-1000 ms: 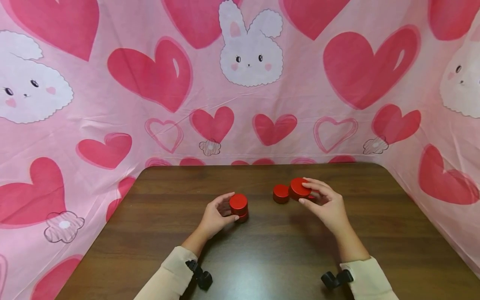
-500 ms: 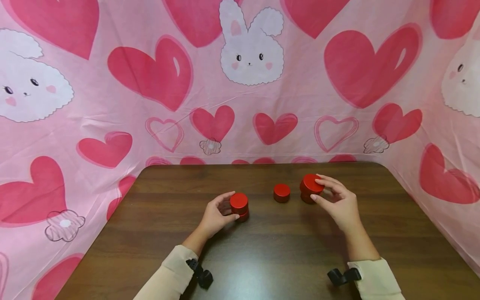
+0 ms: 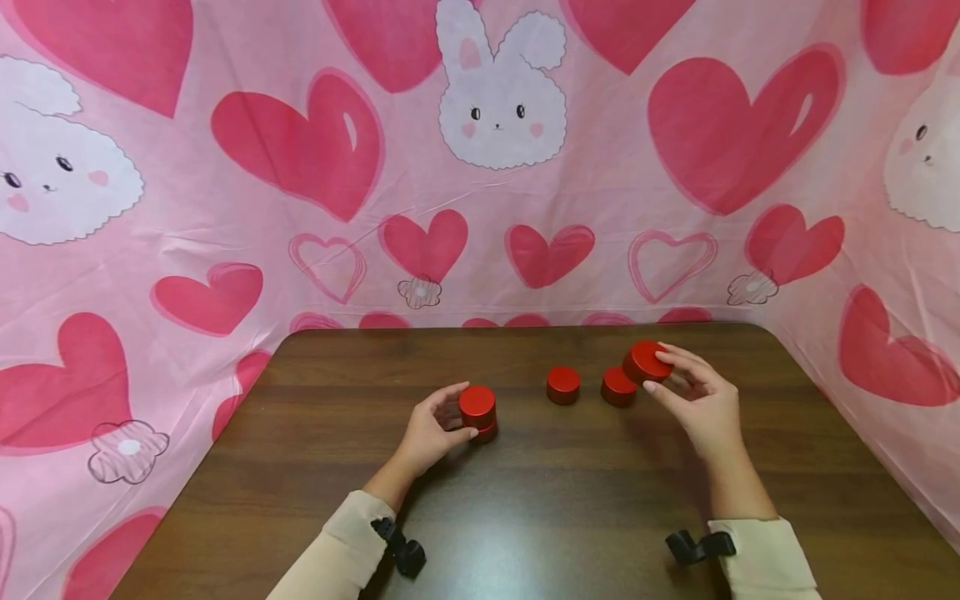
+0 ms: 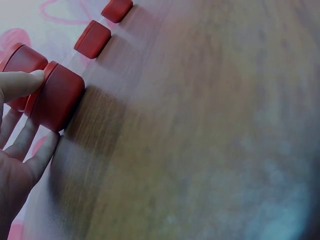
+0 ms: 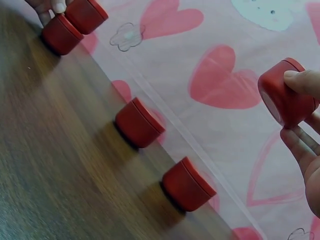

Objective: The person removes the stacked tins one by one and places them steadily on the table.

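Two red round tins stand stacked on the table, an upper tin (image 3: 477,406) over a lower tin (image 4: 61,97). My left hand (image 3: 431,435) grips this stack from its left side, the thumb across the place where the tins meet in the left wrist view. In my right hand (image 3: 703,406), another red tin (image 3: 645,362) is held off the table between thumb and fingers, slightly tilted; its underside shows in the right wrist view. Two single tins sit on the table between the hands, a left one (image 3: 562,386) and a right one (image 3: 617,388), partly covered by the held tin in the head view.
The brown wooden table (image 3: 540,500) has rounded far corners. A pink cloth (image 3: 495,200) with hearts and rabbits hangs behind it and along both sides. Black wrist mounts, one on the left (image 3: 401,548) and one on the right (image 3: 699,547), sit at the sleeve cuffs.
My right hand has carried its tin rightward and a little away, across the right single tin, which is now uncovered for the most part. The left hand and its stack stay put.
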The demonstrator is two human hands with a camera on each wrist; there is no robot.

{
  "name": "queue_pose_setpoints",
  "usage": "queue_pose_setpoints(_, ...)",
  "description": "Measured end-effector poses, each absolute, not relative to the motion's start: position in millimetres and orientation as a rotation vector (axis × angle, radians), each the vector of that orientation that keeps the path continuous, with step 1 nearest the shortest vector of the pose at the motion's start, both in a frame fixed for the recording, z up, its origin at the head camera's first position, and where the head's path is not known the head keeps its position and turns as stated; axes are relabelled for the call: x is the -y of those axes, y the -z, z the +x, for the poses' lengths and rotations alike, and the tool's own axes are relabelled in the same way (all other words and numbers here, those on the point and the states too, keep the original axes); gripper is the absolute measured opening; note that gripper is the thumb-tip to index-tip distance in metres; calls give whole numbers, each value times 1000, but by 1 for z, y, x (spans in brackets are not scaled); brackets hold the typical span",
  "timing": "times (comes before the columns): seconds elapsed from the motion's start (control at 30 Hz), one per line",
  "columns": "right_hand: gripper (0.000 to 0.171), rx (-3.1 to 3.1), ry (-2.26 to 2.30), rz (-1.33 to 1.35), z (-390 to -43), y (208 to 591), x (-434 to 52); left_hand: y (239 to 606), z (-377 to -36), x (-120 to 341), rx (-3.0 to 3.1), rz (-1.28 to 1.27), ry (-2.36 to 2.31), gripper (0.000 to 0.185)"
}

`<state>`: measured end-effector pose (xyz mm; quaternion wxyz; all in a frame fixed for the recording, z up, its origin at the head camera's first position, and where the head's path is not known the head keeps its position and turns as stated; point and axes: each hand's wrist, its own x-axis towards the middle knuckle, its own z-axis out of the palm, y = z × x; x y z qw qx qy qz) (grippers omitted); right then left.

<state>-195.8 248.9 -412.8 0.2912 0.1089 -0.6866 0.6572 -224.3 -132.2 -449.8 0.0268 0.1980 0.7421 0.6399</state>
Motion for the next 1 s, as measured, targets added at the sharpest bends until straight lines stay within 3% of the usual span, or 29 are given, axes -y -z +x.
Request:
queue_pose_setpoints(0.3, 44, 1744, -1802, 264, -196, 413, -258, 474, -238, 134, -2308, 591, -1995, 73)
queue_pose_setpoints(1.0, 45, 1802, -1789, -116, -201, 423, -282, 468, -234, 131, -2318, 597, -2015, 72)
